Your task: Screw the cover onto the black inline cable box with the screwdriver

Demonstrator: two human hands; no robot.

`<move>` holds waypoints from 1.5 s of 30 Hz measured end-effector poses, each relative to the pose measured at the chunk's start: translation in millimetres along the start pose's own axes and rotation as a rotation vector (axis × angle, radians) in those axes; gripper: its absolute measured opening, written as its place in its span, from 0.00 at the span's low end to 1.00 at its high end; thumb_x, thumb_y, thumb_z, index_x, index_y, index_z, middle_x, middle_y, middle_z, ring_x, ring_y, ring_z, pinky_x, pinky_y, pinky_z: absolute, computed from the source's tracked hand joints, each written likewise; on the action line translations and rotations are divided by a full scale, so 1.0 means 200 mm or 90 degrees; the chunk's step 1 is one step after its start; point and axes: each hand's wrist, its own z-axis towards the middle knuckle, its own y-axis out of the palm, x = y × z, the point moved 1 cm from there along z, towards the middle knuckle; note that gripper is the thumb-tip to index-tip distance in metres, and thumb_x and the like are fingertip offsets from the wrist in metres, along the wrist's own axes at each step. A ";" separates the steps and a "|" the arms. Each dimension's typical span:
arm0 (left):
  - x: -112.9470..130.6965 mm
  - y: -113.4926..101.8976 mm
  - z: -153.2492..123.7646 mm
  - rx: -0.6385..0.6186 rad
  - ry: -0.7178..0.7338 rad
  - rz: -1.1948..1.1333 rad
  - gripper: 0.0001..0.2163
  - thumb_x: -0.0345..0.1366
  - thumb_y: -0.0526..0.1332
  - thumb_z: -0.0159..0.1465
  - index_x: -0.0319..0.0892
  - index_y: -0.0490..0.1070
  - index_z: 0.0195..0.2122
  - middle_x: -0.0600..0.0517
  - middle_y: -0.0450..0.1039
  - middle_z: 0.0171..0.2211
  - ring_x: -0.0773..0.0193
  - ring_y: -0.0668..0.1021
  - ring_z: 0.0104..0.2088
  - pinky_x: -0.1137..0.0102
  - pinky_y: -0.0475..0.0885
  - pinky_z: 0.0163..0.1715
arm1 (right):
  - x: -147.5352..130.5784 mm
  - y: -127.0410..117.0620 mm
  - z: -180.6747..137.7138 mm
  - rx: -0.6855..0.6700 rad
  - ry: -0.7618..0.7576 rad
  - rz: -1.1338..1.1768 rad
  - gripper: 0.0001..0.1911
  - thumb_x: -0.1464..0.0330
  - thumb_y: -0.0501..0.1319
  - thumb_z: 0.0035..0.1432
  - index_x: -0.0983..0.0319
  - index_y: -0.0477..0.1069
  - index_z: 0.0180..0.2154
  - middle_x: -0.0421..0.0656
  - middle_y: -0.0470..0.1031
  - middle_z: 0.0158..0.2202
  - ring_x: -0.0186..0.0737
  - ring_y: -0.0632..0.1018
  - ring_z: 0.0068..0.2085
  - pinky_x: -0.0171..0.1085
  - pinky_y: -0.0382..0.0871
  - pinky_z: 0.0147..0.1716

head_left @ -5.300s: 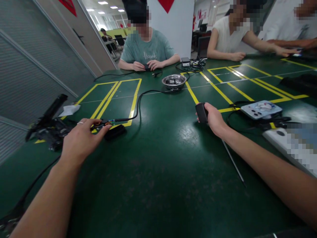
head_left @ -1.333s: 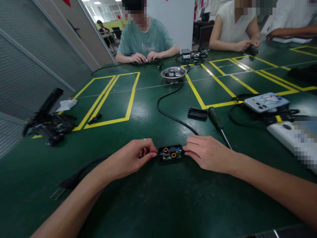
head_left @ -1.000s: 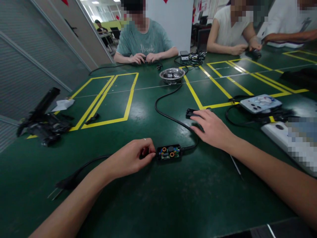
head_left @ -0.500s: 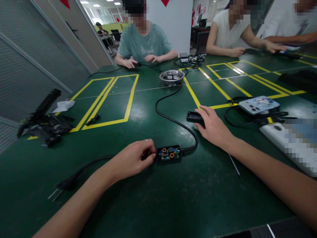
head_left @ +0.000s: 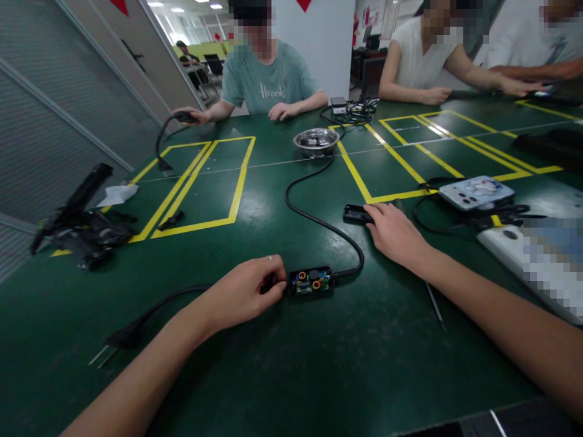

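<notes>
Counter (head_left: 291,370): dark green, crossed by yellow tape lines (head_left: 245,178) forming rectangles. Case (head_left: 298,295), near centre: black; circuit board (head_left: 310,286) within: green, blue touches, two copper-orange rings (head_left: 316,284). Cable (head_left: 319,218): plain black. Plug (head_left: 126,337), near left: black, silver prongs (head_left: 107,358). Case cover (head_left: 354,214), right of centre: black. Bowl (head_left: 300,146), far centre: silver. Phone (head_left: 498,196), right: pale blue, printed figure (head_left: 483,186) in white. Shirt (head_left: 271,76), far: teal, white lettering (head_left: 273,91). Pillar (head_left: 314,54), far: whitish, red ornament (head_left: 304,4).

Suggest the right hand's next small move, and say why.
Probably lift the black cover toward the open casing: the right hand is on the cover's end, while the circuit board lies exposed inside the casing.
</notes>
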 end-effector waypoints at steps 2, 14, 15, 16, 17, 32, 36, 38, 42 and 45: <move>0.00 0.00 0.00 0.000 0.001 0.000 0.05 0.37 0.54 0.66 0.43 0.66 0.35 0.53 0.69 0.32 0.64 0.71 0.31 0.69 0.64 0.31 | 0.00 0.01 0.00 -0.009 0.016 0.025 0.23 0.71 0.52 0.63 0.70 0.63 0.59 0.58 0.72 0.52 0.55 0.74 0.51 0.51 0.70 0.50; 0.00 0.00 0.00 -0.002 0.000 -0.003 0.05 0.36 0.54 0.66 0.43 0.66 0.36 0.53 0.69 0.33 0.64 0.71 0.31 0.68 0.63 0.32 | -0.01 0.00 -0.01 0.071 0.068 0.158 0.26 0.70 0.54 0.62 0.68 0.57 0.61 0.57 0.72 0.54 0.57 0.76 0.51 0.54 0.71 0.51; 0.00 0.00 0.00 -0.002 0.001 -0.002 0.04 0.36 0.54 0.66 0.43 0.66 0.36 0.53 0.69 0.33 0.64 0.71 0.31 0.68 0.63 0.32 | -0.01 -0.01 -0.01 0.080 0.068 0.167 0.26 0.70 0.54 0.61 0.68 0.57 0.61 0.57 0.72 0.54 0.57 0.75 0.51 0.54 0.70 0.51; 0.00 0.00 0.00 -0.003 0.001 -0.001 0.04 0.36 0.54 0.66 0.43 0.66 0.36 0.53 0.68 0.33 0.64 0.71 0.31 0.68 0.63 0.31 | -0.02 -0.02 -0.01 0.094 0.072 0.178 0.26 0.70 0.54 0.61 0.68 0.57 0.60 0.57 0.72 0.54 0.57 0.75 0.52 0.55 0.70 0.52; 0.00 0.00 0.00 -0.003 0.001 -0.001 0.04 0.36 0.54 0.66 0.43 0.66 0.36 0.54 0.68 0.32 0.64 0.71 0.31 0.69 0.63 0.31 | -0.02 -0.02 -0.01 0.111 0.079 0.192 0.26 0.70 0.55 0.61 0.67 0.57 0.60 0.57 0.72 0.54 0.57 0.75 0.52 0.55 0.69 0.53; 0.00 -0.01 0.00 -0.015 0.001 -0.008 0.05 0.37 0.55 0.66 0.43 0.68 0.37 0.53 0.69 0.35 0.64 0.71 0.32 0.69 0.64 0.32 | -0.17 -0.17 -0.07 0.277 0.064 0.577 0.24 0.63 0.57 0.64 0.57 0.56 0.59 0.50 0.69 0.51 0.45 0.75 0.50 0.47 0.73 0.51; 0.01 -0.02 0.00 -0.016 0.011 -0.018 0.06 0.37 0.55 0.66 0.43 0.69 0.38 0.52 0.70 0.36 0.64 0.71 0.32 0.69 0.64 0.32 | -0.26 -0.18 -0.13 0.127 -0.059 0.679 0.22 0.64 0.61 0.62 0.58 0.64 0.57 0.48 0.70 0.51 0.44 0.76 0.49 0.45 0.74 0.50; 0.01 -0.02 0.00 -0.018 0.011 -0.023 0.07 0.38 0.55 0.66 0.42 0.70 0.38 0.51 0.70 0.36 0.64 0.71 0.32 0.69 0.64 0.32 | -0.29 -0.18 -0.15 0.075 -0.118 0.674 0.23 0.66 0.61 0.61 0.57 0.65 0.58 0.48 0.70 0.51 0.43 0.75 0.49 0.45 0.74 0.49; 0.00 -0.02 0.00 -0.024 0.006 -0.030 0.07 0.38 0.55 0.66 0.43 0.70 0.38 0.52 0.71 0.34 0.65 0.71 0.31 0.69 0.64 0.31 | -0.31 -0.18 -0.16 0.037 -0.175 0.599 0.24 0.70 0.60 0.62 0.58 0.64 0.59 0.48 0.70 0.53 0.43 0.73 0.52 0.46 0.71 0.52; 0.00 -0.02 0.00 -0.023 0.005 -0.031 0.07 0.37 0.55 0.66 0.43 0.70 0.38 0.52 0.71 0.34 0.65 0.72 0.31 0.69 0.64 0.32 | -0.30 -0.19 -0.16 0.034 -0.175 0.579 0.25 0.70 0.60 0.62 0.58 0.63 0.60 0.48 0.70 0.53 0.43 0.73 0.53 0.46 0.70 0.53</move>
